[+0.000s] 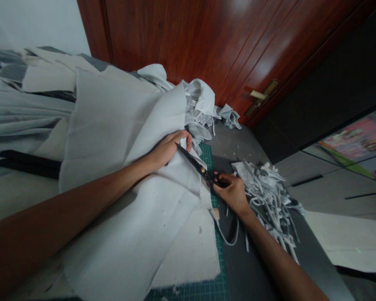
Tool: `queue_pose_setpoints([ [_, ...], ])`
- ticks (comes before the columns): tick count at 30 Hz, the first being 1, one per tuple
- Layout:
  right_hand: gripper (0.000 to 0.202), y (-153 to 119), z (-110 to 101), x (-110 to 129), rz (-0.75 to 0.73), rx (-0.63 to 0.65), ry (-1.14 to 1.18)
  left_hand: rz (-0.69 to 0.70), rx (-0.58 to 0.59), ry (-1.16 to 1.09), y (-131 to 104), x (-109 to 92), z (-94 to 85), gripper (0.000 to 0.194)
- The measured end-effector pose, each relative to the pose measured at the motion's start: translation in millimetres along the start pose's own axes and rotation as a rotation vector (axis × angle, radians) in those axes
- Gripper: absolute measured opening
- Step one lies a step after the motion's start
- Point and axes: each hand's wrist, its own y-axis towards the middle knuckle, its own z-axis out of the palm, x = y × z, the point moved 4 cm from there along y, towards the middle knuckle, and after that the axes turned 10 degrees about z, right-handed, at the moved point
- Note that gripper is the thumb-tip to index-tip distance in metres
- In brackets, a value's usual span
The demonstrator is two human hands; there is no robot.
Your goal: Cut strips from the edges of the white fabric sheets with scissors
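A large piece of pale grey fabric (pixel 163 205) lies folded and rumpled over a green cutting mat (pixel 221 251). My left hand (pixel 172 147) pinches the fabric near its upper right edge, fingers curled round it. In my right hand (pixel 230 188) are black scissors (pixel 191 161), with fingers wrapped through the handles. Their blades point up and left, the tip close to my left fingers and lying over the fabric. The blades look closed together. A thin fabric strip (pixel 227 240) curls just below my right hand.
Cut strips (pixel 272 200) are heaped on the dark table (pixel 313 251) at the right. More scraps (pixel 199 121) lie beyond my left hand. Layered cloth (pixel 25 113) and a black object (pixel 29 164) are at the left. A wooden door (pixel 181 37) stands behind, with grey drawers (pixel 338 188) at right.
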Motion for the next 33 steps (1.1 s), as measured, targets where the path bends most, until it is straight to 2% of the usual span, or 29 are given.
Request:
queue_pose_setpoints([
  [7, 0.014, 0.7, -1.9, -0.2, 0.031, 0.006, 0.064, 0.018, 0.015, -0.016, -0.4, 3.1, -0.3, 0.035],
  [13, 0.037, 3.9, -3.5, -4.1, 0.138, 0.042, 0.187, -0.002, -0.017, -0.053, -0.3, 2.2, 1.7, 0.031],
  [19, 0.050, 2.0, -9.2, 3.8, 0.191, 0.098, 0.280, 0.058, 0.041, 0.016, -0.1, 3.4, 1.2, 0.034],
  [25, 0.055, 1.7, -10.8, 3.5, 0.194, 0.099, 0.306, 0.052, 0.045, 0.148, -0.3, 1.7, 0.2, 0.022],
  [33, 0.049, 1.1, -12.2, -0.8, 0.177, 0.058, 0.298, 0.031, 0.097, 0.195, -2.4, -2.7, 0.7, 0.029],
])
